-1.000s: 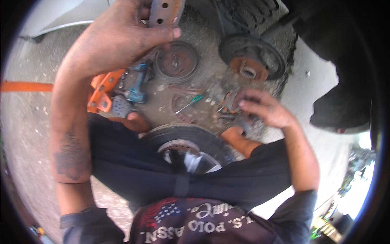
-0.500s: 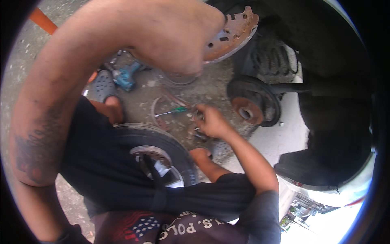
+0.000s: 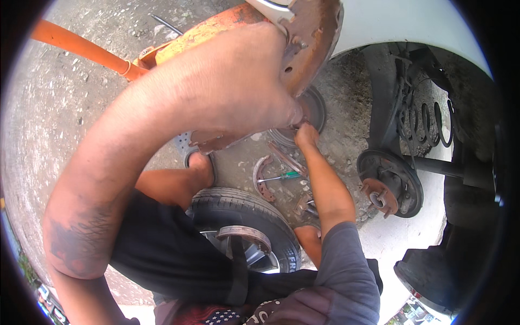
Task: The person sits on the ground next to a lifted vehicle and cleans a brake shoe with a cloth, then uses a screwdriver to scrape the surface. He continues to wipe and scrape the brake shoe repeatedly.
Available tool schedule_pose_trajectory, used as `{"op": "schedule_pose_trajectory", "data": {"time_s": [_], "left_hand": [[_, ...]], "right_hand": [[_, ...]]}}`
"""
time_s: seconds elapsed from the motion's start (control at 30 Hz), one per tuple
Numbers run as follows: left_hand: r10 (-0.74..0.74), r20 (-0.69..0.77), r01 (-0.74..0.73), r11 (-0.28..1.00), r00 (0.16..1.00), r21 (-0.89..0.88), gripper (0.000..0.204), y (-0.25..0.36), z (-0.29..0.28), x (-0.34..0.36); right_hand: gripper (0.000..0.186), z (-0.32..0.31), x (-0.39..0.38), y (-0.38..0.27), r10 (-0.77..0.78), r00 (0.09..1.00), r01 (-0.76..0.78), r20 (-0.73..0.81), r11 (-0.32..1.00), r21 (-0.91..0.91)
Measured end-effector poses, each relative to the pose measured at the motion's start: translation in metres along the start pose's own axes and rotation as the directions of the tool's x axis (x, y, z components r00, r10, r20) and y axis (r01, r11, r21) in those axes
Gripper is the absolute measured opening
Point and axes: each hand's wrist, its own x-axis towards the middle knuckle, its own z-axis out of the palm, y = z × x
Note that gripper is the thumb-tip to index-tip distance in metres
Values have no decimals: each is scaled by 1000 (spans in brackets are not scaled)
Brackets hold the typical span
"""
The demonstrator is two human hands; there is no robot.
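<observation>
My left hand (image 3: 271,81) is close to the camera, gripping a rusty curved brake shoe (image 3: 311,51). Another rusty metal edge (image 3: 216,142) shows below that wrist; whether it is the same piece, I cannot tell. My right hand (image 3: 307,134) meets the left one's fingertips, its fingers closed on something too small or hidden to name. Behind both hands a round grey brake drum (image 3: 319,108) lies on the ground. Nearer me are loose brake shoes (image 3: 258,176) and a green-handled screwdriver (image 3: 290,175).
A tyre (image 3: 214,200) lies by my legs, with a brake shoe (image 3: 246,233) on its wheel. On the right, the bare hub (image 3: 379,195) juts from the car below a coil spring (image 3: 425,124). An orange jack (image 3: 216,27) and its handle (image 3: 86,49) are at far left.
My right hand has risen from the tools on the ground to meet my left hand. The view has shifted, so the jack and the white car body now show.
</observation>
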Motion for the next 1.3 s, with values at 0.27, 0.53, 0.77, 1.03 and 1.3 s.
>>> {"op": "schedule_pose_trajectory", "data": {"time_s": [0.27, 0.53, 0.77, 1.03, 1.3], "left_hand": [[25, 3, -25, 995, 1000, -100, 29, 8, 8, 3], [268, -20, -255, 886, 963, -388, 44, 62, 54, -8], [360, 225, 8, 515, 905, -857, 24, 105, 108, -35], [299, 434, 334, 331, 850, -882, 27, 107, 156, -77], [291, 238, 128, 350, 927, -928, 27, 112, 181, -71]], "right_hand": [[26, -18, -34, 9, -390, 885, 429, -255, 896, 117], [25, -167, -170, 41, -327, 884, 465, -333, 561, 684], [29, -277, -345, 105, 28, 932, 341, -362, 280, 898], [21, -241, -389, 93, -128, 897, 433, -424, 450, 781], [23, -240, -377, 92, -193, 866, 498, -461, 407, 766]]}}
